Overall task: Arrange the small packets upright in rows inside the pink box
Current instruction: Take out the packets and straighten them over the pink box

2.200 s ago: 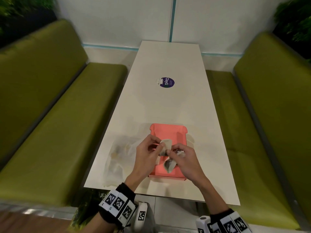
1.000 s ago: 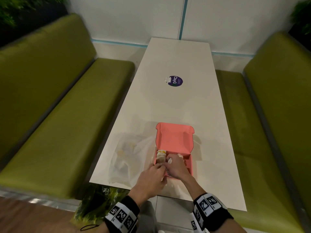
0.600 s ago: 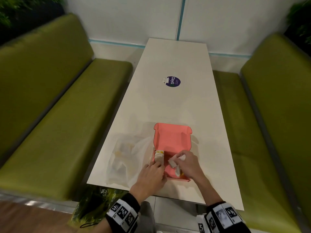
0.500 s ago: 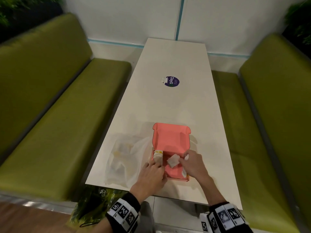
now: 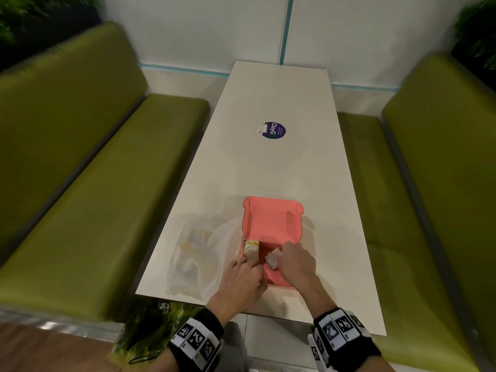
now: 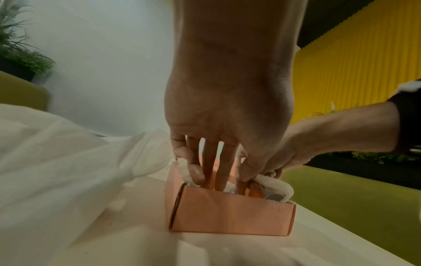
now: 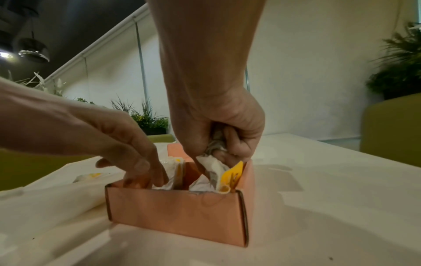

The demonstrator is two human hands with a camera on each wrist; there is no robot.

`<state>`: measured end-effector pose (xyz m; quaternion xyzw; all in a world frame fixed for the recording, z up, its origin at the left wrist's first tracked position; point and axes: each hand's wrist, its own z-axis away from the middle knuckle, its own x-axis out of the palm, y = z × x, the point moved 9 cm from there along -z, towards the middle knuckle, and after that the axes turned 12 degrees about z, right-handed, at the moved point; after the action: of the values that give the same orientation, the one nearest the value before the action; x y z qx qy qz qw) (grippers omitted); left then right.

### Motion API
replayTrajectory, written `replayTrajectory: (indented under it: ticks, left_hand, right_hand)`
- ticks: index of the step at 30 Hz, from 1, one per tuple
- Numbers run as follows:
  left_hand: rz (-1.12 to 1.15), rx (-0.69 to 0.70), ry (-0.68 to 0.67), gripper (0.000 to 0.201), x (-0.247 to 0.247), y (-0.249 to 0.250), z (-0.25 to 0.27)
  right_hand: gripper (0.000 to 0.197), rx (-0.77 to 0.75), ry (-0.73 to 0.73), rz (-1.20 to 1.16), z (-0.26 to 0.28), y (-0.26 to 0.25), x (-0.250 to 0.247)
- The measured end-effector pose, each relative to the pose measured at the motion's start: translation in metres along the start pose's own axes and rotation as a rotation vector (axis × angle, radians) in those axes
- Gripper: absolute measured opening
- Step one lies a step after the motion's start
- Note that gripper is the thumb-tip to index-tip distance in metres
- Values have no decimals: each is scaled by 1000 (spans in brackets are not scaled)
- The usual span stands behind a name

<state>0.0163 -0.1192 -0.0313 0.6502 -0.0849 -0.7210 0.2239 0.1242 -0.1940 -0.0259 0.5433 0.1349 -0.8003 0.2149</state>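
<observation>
small white paper packets (image 7: 210, 168) with yellow print are bunched in the right hand (image 5: 296, 263), whose fingers and thumb curl tightly round their crumpled tops and hold their lower ends down inside the right side of the pink cardboard box (image 7: 180, 210); one yellow-printed corner (image 7: 232, 175) leans against the box's right wall. the left hand (image 5: 241, 281) reaches into the left side of the same box with fingers fairly straight and spread, the fingertips (image 6: 197, 172) pressing on a short row of white packets (image 5: 251, 247) that stands upright along the left wall; nothing is pinched there, the fingers only rest on the packet tops. between the two clusters a strip of the pink box floor shows bare in the head view. the box's hinged lid (image 5: 272, 220) lies open and flat on the far side, away from the person. the box sits close to the near edge of the long white table (image 5: 279, 167), roughly midway across its width. just left of the box, touching or nearly touching its left wall, lies a crumpled clear plastic bag (image 5: 196, 253) with more white and yellow packets dimly visible inside, reaching toward the table's near left corner. farther up the table's middle sits a round dark purple sticker (image 5: 274, 130). olive green padded benches (image 5: 88, 183) run along both long edges of the table.
</observation>
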Motion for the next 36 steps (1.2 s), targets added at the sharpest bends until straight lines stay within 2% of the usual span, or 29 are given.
replayTrajectory:
  ticks: [4, 6, 11, 13, 16, 19, 22, 24, 27, 30, 33, 36]
  left_hand:
    - [171, 17, 125, 26, -27, 5, 0]
    - [309, 18, 207, 26, -45, 6, 0]
    - [691, 3, 214, 50, -62, 7, -9]
    - [794, 38, 228, 40, -68, 14, -13]
    - [969, 82, 319, 10, -81, 22, -13]
    - [1128, 48, 385, 8, -87, 19, -9]
    - [1190, 16, 437, 14, -93, 14, -5]
    - [1198, 19, 465, 17, -97, 12, -3]
    - [1215, 6, 465, 27, -97, 10, -2]
    - [1153, 2, 482, 31, -101, 10, 0]
    - [1103, 32, 499, 24, -107, 15, 2]
    - [1097, 32, 516, 19, -110, 17, 1]
  right_hand:
    - [28, -5, 14, -184, 5, 9, -2]
    - [25, -28, 22, -314, 8, 15, -8]
    - [21, -168, 62, -613, 27, 20, -43]
    - [19, -213, 94, -707, 34, 21, -59]
    - [13, -256, 153, -831, 41, 23, -75]
    - [13, -298, 63, -942, 44, 18, -63]
    - [6, -345, -40, -935, 50, 8, -44]
    - [8, -344, -67, -965, 52, 6, -37]
    - [12, -340, -46, -949, 52, 6, -34]
    - [5, -318, -5, -985, 53, 7, -37]
    - [22, -377, 21, -1079, 58, -7, -45]
    - [12, -424, 96, -1058, 61, -21, -51]
